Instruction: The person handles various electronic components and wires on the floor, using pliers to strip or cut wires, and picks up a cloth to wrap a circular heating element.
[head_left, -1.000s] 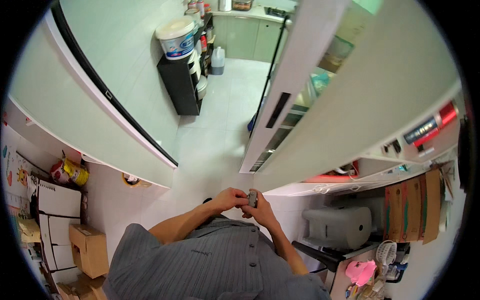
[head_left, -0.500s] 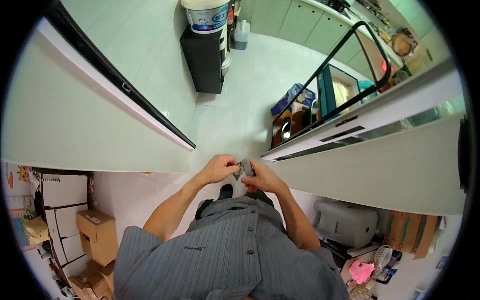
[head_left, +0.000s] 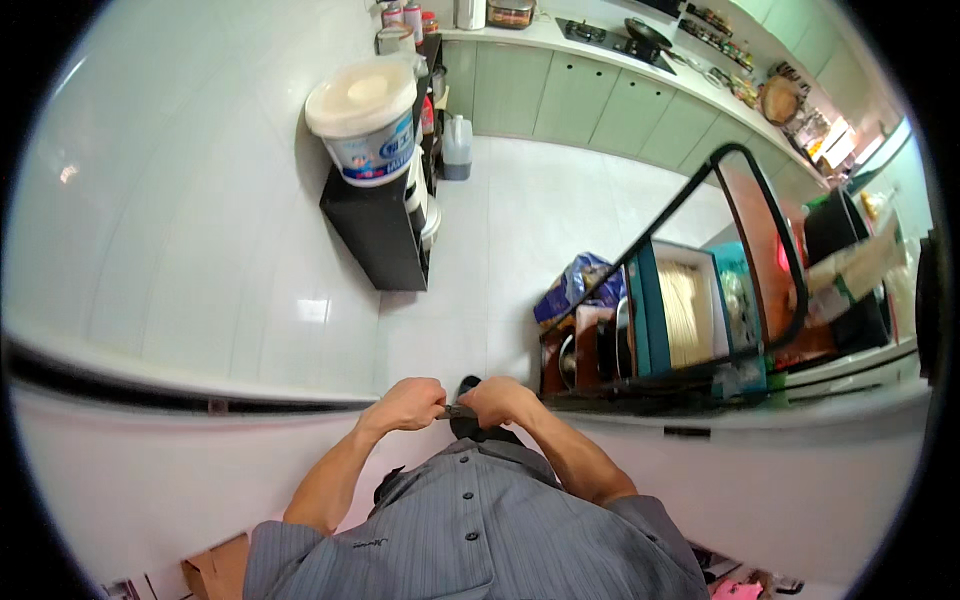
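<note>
In front of my waist, both hands meet at a small dark grey object [head_left: 459,411]. Its kind cannot be made out, as my fingers cover much of it. My left hand [head_left: 408,403] is closed, pinching its left end. On the other side, my right hand [head_left: 503,402] has its fingers wrapped round the object's right part. One dark shoe [head_left: 470,383] shows just beyond the hands, above the pale tiled floor.
Ahead left, a lidded white bucket [head_left: 365,125] tops a black shelf [head_left: 375,235]. A black-railed rack [head_left: 640,300] with boxes and bags stands right. Pale green cabinets [head_left: 570,95] line the far wall, and a jug [head_left: 457,148] rests on the floor.
I have moved forward into the doorway, so the bucket, shelf and rack appear closer and lower. My hands stay together on the grey object, now turned and more covered by my fingers.
</note>
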